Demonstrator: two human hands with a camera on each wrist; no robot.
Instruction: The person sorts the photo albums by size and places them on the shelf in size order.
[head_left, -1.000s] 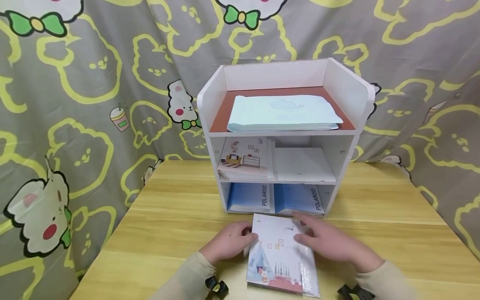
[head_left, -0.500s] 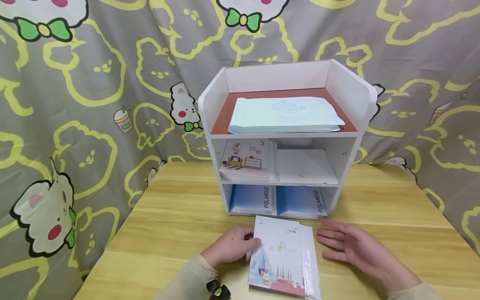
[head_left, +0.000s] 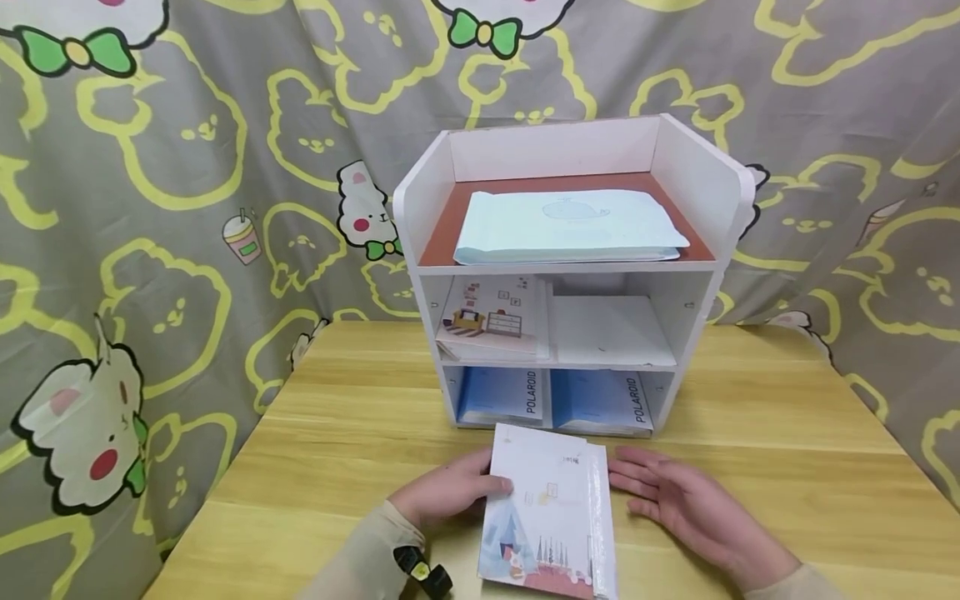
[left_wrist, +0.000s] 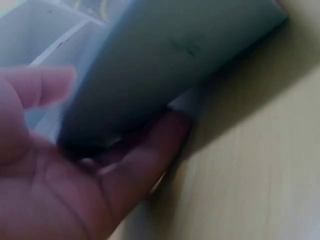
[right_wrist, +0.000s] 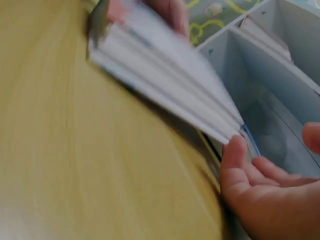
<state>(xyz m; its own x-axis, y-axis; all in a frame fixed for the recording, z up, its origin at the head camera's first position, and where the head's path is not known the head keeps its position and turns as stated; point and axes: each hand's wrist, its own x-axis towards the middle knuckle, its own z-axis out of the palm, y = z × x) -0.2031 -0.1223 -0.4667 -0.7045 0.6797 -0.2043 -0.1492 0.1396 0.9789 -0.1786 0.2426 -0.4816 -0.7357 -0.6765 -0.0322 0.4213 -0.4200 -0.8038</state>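
Note:
A book (head_left: 536,508) with a white cover, printed with a blue tent and a pink ground, is held at its left edge by my left hand (head_left: 450,490). The thumb lies on the cover; in the left wrist view fingers (left_wrist: 150,160) reach under the book (left_wrist: 165,65), which is raised off the table on that side. A shiny white strip sticks out along the right edge. My right hand (head_left: 690,504) is beside that edge, palm turned toward it, fingers extended. In the right wrist view its fingertips (right_wrist: 235,150) are at the book's corner, perhaps touching.
Behind the book stands a white shelf unit (head_left: 682,333). Blue POLAROID books (head_left: 600,398) fill its bottom level, an illustrated book (head_left: 491,321) lies middle left, and a pale whale-printed packet (head_left: 570,225) rests on top. A patterned curtain (head_left: 187,167) surrounds the wooden table (head_left: 322,400).
My right hand let go of the book's right side and moved away to the right, then came back close to it. The book shifted slightly left with my left hand.

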